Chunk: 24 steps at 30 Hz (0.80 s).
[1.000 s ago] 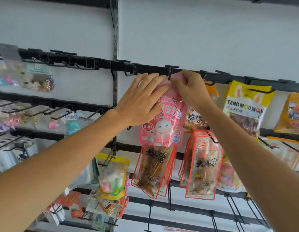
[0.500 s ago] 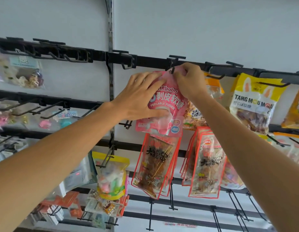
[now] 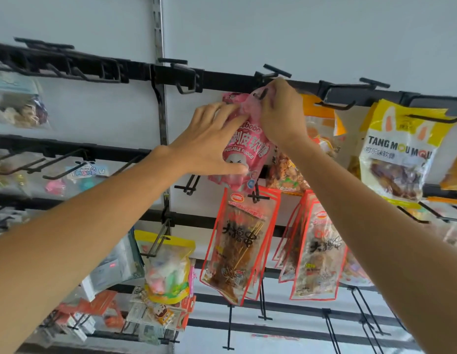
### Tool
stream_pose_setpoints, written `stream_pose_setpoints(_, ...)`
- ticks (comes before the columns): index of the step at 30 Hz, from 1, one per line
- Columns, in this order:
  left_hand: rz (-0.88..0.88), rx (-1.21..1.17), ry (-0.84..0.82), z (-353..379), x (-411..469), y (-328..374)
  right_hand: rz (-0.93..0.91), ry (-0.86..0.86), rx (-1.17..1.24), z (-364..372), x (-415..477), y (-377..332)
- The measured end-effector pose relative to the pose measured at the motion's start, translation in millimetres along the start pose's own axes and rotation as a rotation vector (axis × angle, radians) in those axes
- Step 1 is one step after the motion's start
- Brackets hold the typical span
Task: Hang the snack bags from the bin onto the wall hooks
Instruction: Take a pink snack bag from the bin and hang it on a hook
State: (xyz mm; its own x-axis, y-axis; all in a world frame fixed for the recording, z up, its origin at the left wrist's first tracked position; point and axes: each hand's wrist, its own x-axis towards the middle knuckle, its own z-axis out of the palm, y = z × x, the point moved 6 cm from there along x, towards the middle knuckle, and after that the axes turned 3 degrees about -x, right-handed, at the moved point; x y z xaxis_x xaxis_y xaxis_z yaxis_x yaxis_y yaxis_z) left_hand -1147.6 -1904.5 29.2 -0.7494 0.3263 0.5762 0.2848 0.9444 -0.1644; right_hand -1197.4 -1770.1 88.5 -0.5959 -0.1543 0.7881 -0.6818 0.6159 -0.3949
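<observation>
Pinching the top of the pink bag point(image 3: 244, 149), the right hand point(image 3: 281, 111) holds it at a hook point(image 3: 262, 94) under the rack's top rail point(image 3: 222, 79). The left hand point(image 3: 212, 139) grips the bag's front. If the hole misses the hook, the bag could rip or fall.

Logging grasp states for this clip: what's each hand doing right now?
Left hand: holds the pink snack bag between thumb and fingers.
Right hand: pinches the bag's top edge.
</observation>
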Motion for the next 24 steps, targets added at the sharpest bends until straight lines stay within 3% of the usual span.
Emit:
stream_pose_setpoints(5, -0.019, 0.044, 0.051, 10, 4, 6, -0.149, 0.062, -0.015, 3, -11, 0)
stream_pose_setpoints(10, -0.069, 0.053, 0.061, 10, 6, 2, -0.273, 0.373, -0.360, -18, -26, -7)
stream_pose_setpoints(14, -0.057, 0.035, 0.054, 9, 3, 6, -0.421, 0.198, -0.443, -8, -39, 6)
stream_pose_setpoints(24, -0.051, 0.048, 0.024, -6, -21, 11, -0.337, -0.126, -0.632, -6, -58, 11)
